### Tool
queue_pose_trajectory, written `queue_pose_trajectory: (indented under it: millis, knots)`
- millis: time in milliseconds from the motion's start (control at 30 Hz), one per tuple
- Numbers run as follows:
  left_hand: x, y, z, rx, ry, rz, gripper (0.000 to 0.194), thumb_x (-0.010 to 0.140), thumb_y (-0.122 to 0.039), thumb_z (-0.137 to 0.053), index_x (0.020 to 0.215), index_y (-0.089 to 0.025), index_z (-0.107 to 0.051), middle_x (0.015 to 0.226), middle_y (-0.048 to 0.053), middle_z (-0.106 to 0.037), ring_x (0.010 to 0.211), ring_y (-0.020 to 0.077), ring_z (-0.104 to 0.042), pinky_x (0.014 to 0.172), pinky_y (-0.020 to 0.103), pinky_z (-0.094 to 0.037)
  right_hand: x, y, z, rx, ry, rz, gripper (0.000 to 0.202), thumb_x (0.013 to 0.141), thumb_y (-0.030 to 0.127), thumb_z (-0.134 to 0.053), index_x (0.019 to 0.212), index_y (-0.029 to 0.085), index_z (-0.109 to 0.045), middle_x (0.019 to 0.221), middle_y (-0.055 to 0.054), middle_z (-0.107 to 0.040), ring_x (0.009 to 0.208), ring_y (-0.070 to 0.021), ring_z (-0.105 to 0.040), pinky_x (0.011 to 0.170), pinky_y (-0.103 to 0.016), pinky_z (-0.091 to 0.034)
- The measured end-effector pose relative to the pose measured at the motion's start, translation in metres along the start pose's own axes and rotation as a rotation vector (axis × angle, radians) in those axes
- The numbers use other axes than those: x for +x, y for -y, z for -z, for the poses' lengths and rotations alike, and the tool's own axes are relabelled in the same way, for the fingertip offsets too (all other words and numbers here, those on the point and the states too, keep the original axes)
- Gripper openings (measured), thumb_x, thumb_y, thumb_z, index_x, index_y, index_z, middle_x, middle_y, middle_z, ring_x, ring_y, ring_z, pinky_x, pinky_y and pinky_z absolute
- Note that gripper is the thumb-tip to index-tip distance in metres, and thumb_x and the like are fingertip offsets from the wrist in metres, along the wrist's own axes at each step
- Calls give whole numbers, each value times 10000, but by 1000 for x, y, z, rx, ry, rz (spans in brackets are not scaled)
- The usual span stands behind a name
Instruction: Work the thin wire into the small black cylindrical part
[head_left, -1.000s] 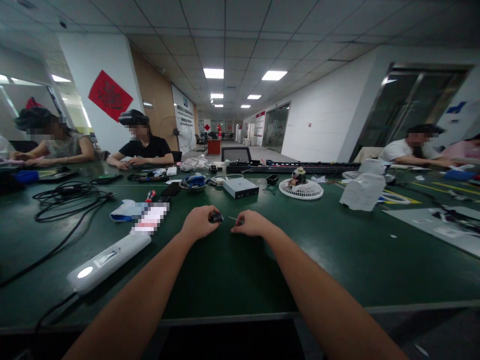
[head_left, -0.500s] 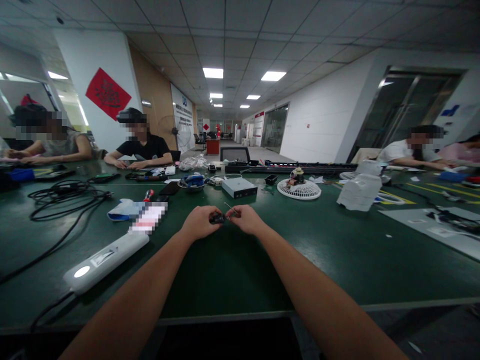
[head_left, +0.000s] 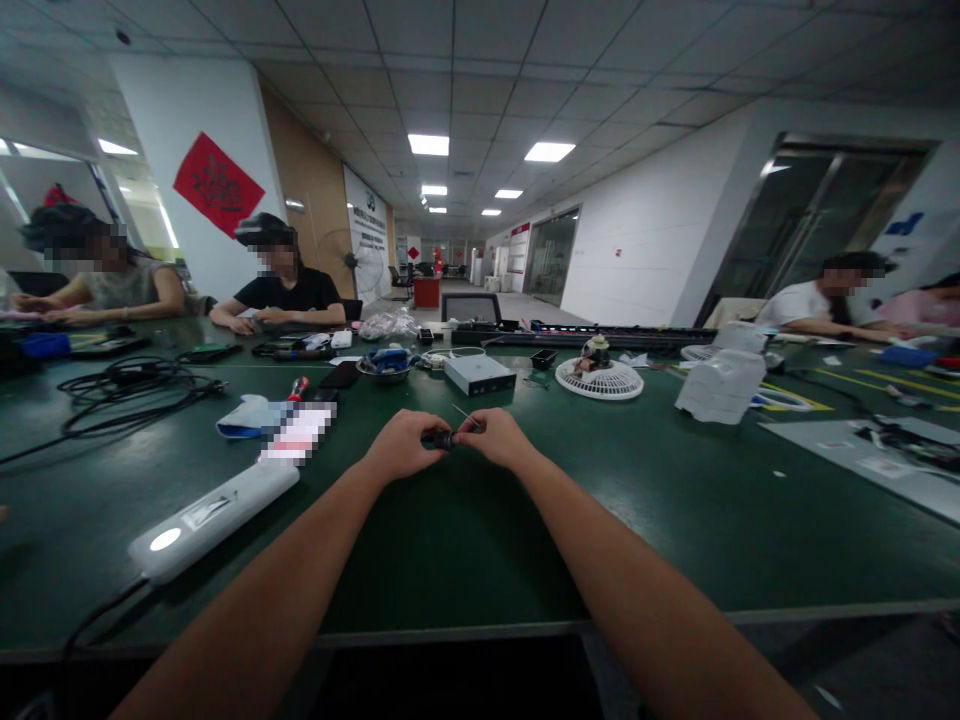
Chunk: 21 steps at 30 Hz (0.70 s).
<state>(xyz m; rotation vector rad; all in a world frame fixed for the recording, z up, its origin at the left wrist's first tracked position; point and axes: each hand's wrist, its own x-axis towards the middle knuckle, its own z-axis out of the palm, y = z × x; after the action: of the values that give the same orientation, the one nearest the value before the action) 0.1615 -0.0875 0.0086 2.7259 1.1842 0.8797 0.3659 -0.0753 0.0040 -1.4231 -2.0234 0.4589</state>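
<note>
My left hand point(head_left: 405, 444) is closed around a small dark cylindrical part point(head_left: 442, 438), whose right end sticks out between the hands. My right hand point(head_left: 496, 437) pinches a thin metal rod point(head_left: 462, 411) that points up and to the left, its fingertips at the part's right end. Both hands are above the green table point(head_left: 465, 560), close together near the middle. Just beyond them lies a silver and black box point(head_left: 480, 374). The fingers hide most of the part and the lower end of the rod.
A white power strip point(head_left: 214, 520), a phone point(head_left: 300, 430) and a black cable point(head_left: 142, 380) lie left. Farther back are a blue item in a bowl point(head_left: 386, 364), a white fan grille point(head_left: 598, 378) and a white plastic housing point(head_left: 724, 375). Several people sit around the table.
The dark part and my fingertips have shifted slightly; both hands keep their holds. At the far left edge, a bit of someone's hand has come into view, and the black cable has shifted.
</note>
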Motion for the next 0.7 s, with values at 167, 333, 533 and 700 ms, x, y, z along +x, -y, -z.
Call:
queue_pose_trajectory:
  millis: [167,333,533,700]
  knots:
    - [-1,0,0,-8,-2,-5,234,731,-290,-684,955,-226,-711,926,21,-730,884,204,-651,879,335,-449,-2,0,-2,-19,42,-7,231,722,402,-724,781,179,-732,702,5,-655,661,-123,-552,588,-224,-370]
    - [-1,-1,0,-56,38,-24,210,735,-274,-679,938,-234,-713,920,13,-734,864,193,-663,852,320,-475,-4,1,-3,-14,101,11,208,727,396,-720,772,193,-725,684,25,-656,636,-110,-572,569,-207,-375]
    - [-2,0,1,-64,11,16,238,724,-289,-697,956,-235,-712,943,13,-733,890,196,-663,832,312,-492,-7,8,-1,-63,78,-39,317,745,497,-675,751,187,-740,708,-15,-677,657,-133,-587,558,-224,-366]
    - [-3,4,1,-111,14,38,287,690,-277,-724,969,-215,-710,922,25,-726,848,192,-659,796,300,-507,-6,13,-7,-76,110,-117,310,766,487,-651,733,190,-738,695,-32,-690,640,-150,-602,534,-231,-369]
